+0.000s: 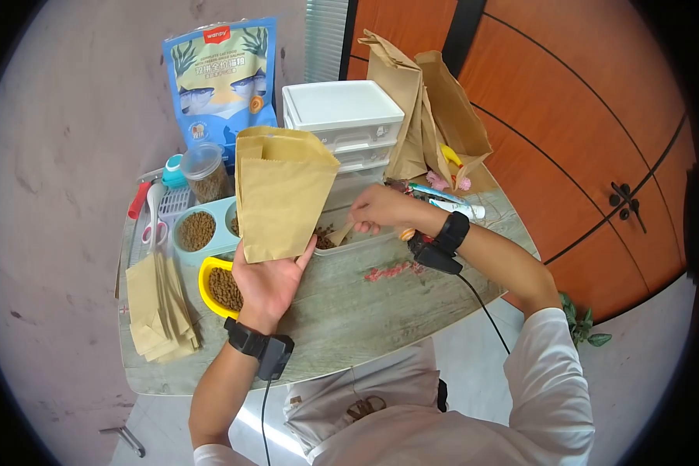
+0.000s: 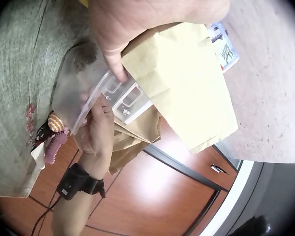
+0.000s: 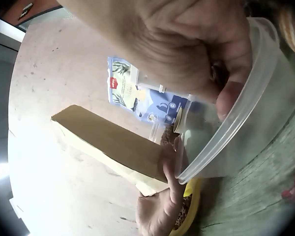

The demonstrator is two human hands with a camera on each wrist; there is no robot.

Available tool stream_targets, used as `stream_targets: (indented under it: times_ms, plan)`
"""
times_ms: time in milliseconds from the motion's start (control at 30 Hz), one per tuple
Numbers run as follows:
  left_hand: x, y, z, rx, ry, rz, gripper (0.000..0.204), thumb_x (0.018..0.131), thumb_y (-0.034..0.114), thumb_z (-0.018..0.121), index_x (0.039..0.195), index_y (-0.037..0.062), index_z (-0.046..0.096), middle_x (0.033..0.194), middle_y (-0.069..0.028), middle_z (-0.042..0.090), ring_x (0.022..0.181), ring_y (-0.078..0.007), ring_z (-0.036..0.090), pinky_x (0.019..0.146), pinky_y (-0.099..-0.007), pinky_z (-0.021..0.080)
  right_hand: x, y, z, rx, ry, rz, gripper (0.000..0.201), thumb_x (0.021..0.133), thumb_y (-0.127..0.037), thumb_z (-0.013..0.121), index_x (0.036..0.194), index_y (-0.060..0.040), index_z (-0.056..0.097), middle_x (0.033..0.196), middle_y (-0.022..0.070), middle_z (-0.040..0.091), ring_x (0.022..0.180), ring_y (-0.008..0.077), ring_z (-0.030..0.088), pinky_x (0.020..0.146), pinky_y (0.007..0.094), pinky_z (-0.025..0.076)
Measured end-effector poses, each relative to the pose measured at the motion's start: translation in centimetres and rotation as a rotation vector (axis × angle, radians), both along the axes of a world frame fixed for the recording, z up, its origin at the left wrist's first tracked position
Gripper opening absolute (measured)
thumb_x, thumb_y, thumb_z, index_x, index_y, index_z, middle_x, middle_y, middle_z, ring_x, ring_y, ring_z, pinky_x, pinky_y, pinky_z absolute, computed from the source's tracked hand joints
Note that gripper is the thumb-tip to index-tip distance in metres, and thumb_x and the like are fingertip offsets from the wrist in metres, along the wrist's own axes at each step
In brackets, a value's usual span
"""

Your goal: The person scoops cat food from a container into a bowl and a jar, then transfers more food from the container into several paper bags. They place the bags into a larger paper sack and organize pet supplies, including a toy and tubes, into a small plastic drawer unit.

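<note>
My left hand (image 1: 270,283) holds an upright brown paper bag (image 1: 283,194) near its bottom, its mouth gaping at the top. In the left wrist view, the thumb lies along one side of the bag (image 2: 187,83). My right hand (image 1: 380,208) reaches into a clear plastic drawer (image 1: 365,242) and pinches a flat tan scoop (image 1: 339,235), whose blade is down among brown kibble (image 1: 324,239). The right wrist view shows this hand (image 3: 187,54) over the drawer's rim (image 3: 231,132), with its grip on the scoop mostly hidden.
A yellow bowl (image 1: 205,276) and a light blue double bowl (image 1: 182,252) hold kibble. Flat paper bags (image 1: 157,307) lie at left. Behind stand a kibble jar (image 1: 208,175), a cat food bag (image 1: 224,85) and white drawers (image 1: 342,105). Larger paper bags (image 1: 396,109) stand at right.
</note>
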State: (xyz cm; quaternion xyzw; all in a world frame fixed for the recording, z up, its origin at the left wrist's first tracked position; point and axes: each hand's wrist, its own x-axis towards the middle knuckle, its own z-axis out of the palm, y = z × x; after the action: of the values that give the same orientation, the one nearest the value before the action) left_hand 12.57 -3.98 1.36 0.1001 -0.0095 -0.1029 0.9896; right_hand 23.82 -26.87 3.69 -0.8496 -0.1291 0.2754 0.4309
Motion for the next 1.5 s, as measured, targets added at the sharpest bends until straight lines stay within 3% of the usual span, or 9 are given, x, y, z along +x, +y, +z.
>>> stream_targets:
  times_ms: [267, 467, 567, 633, 800, 1000, 1367, 1433, 1500]
  plan:
    - [0.1, 0.3, -0.3, 0.008, -0.023, 0.000, 0.047, 0.095, 0.035, 0.031, 0.136, 0.0125, 0.042, 0.141, -0.0083, 0.043, 0.128, -0.0280, 0.042, 0.109, -0.0501, 0.030, 0.4, -0.7, 0.8, -0.005, 0.118, 0.016, 0.026, 0.090, -0.017, 0.058, 0.102, 0.0054, 0.065, 0.082, 0.0075, 0.064, 0.065, 0.0113, 0.060, 0.057, 0.0239, 0.050]
    - [0.1, 0.6, 0.0, 0.056, 0.000, 0.080, 0.046, 0.095, 0.034, 0.033, 0.133, 0.0121, 0.045, 0.138, -0.0083, 0.046, 0.126, -0.0274, 0.044, 0.107, -0.0483, 0.033, -0.3, -2.6, 1.9, 0.079, 0.109, -0.079, 0.024, 0.091, -0.017, 0.056, 0.101, 0.0027, 0.065, 0.083, 0.0050, 0.063, 0.062, 0.0087, 0.057, 0.051, 0.0213, 0.047]
    - [0.3, 1.0, -0.3, 0.088, -0.008, 0.121, 0.045, 0.094, 0.034, 0.037, 0.133, 0.0112, 0.044, 0.138, -0.0076, 0.047, 0.125, -0.0265, 0.044, 0.105, -0.0458, 0.035, -0.9, -3.5, 2.3, 0.131, 0.080, -0.136, 0.021, 0.092, -0.017, 0.056, 0.099, 0.0007, 0.066, 0.080, 0.0030, 0.061, 0.060, 0.0077, 0.056, 0.049, 0.0195, 0.044]
    - [0.6, 1.5, -0.8, 0.093, -0.017, 0.129, 0.046, 0.095, 0.034, 0.040, 0.134, 0.0106, 0.043, 0.138, -0.0070, 0.047, 0.125, -0.0259, 0.045, 0.104, -0.0442, 0.035, -1.3, -4.0, 2.6, 0.257, 0.054, -0.212, 0.019, 0.088, -0.018, 0.061, 0.089, 0.0007, 0.066, 0.074, 0.0023, 0.059, 0.059, 0.0089, 0.057, 0.049, 0.0203, 0.046]
    - [0.6, 1.4, -0.7, 0.164, 0.030, 0.265, 0.040, 0.091, 0.030, 0.046, 0.126, 0.0098, 0.049, 0.130, -0.0076, 0.052, 0.119, -0.0253, 0.049, 0.097, -0.0429, 0.040, -2.4, -5.0, 4.3, 0.289, 0.010, -0.261, 0.019, 0.087, -0.019, 0.062, 0.086, -0.0002, 0.066, 0.073, 0.0018, 0.059, 0.058, 0.0075, 0.056, 0.048, 0.0191, 0.045]
    - [0.4, 1.4, -0.4, 0.202, -0.011, 0.304, 0.043, 0.088, 0.025, 0.055, 0.126, 0.0068, 0.046, 0.128, -0.0086, 0.052, 0.119, -0.0238, 0.048, 0.098, -0.0380, 0.039, -2.8, -5.8, 6.7, 0.328, -0.044, -0.366, 0.018, 0.087, -0.019, 0.063, 0.080, -0.0021, 0.064, 0.068, 0.0008, 0.058, 0.057, 0.0072, 0.055, 0.047, 0.0191, 0.044]
    - [0.4, 1.2, -0.6, 0.230, 0.029, 0.277, 0.041, 0.089, 0.025, 0.055, 0.125, 0.0068, 0.047, 0.126, -0.0086, 0.054, 0.116, -0.0232, 0.051, 0.094, -0.0370, 0.041, -3.3, -4.0, 11.6, 0.384, -0.102, -0.350, 0.021, 0.087, -0.022, 0.065, 0.078, -0.0037, 0.061, 0.067, -0.0010, 0.057, 0.055, 0.0062, 0.055, 0.048, 0.0187, 0.045]
    - [0.5, 1.2, -0.8, 0.240, 0.033, 0.276, 0.041, 0.089, 0.025, 0.055, 0.125, 0.0069, 0.047, 0.126, -0.0087, 0.054, 0.116, -0.0233, 0.051, 0.094, -0.0373, 0.041, -3.5, -3.0, 12.0, 0.334, -0.132, -0.367, 0.023, 0.089, -0.025, 0.063, 0.077, -0.0056, 0.061, 0.059, -0.0022, 0.055, 0.047, 0.0024, 0.051, 0.041, 0.0149, 0.040]
    - [0.5, 1.2, -1.1, 0.274, 0.022, 0.226, 0.039, 0.090, 0.028, 0.053, 0.124, 0.0098, 0.050, 0.126, -0.0069, 0.055, 0.116, -0.0232, 0.051, 0.092, -0.0394, 0.043, -3.0, -2.5, 11.2, 0.335, -0.159, -0.332, 0.023, 0.089, -0.025, 0.063, 0.082, -0.0039, 0.063, 0.061, -0.0024, 0.056, 0.050, 0.0024, 0.052, 0.042, 0.0154, 0.041]
